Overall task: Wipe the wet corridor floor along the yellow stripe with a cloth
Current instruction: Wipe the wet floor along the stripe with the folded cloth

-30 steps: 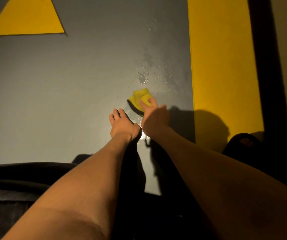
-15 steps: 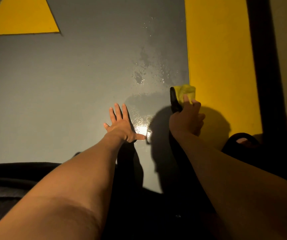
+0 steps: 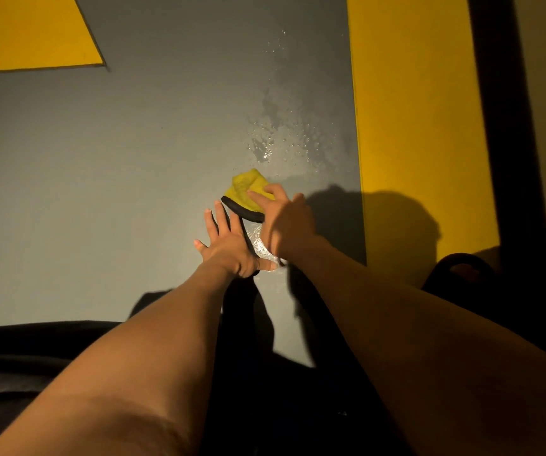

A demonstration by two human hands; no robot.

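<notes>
The yellow stripe (image 3: 419, 126) ran up the right of the grey floor (image 3: 117, 192), its left edge a straight line from the top of the view down past the hands. Right of the stripe stood a dark upright band (image 3: 508, 126), and beyond that a pale strip at the frame's edge. Left of the stripe the grey floor lay broad and open all the way across to a yellow triangle (image 3: 31, 37) in the far upper corner. Between the stripe's left edge and the hands was a narrow run of grey, partly under the shadow (image 3: 396, 225) of the hand and arm, which also fell across the stripe itself.

The cloth (image 3: 248, 192) lay on the grey floor well left of the stripe, apart from it. It was bright yellow with a nubbly pile, bunched into a rough wedge, and a dark border curved along its near edge. The right hand (image 3: 286, 225) pressed down on its near right part, fingers (image 3: 265, 195) spread flat across the yellow; I could not tell whether the thumb gripped any of it. The left hand (image 3: 229, 241) rested flat on the floor just left of and nearer than the cloth, fingers splayed, holding nothing.

Water droplets (image 3: 275, 143) and a darker damp smear lay beyond the cloth, closer to the stripe, and a shiny wet patch (image 3: 258, 241) glinted between the two hands.
</notes>
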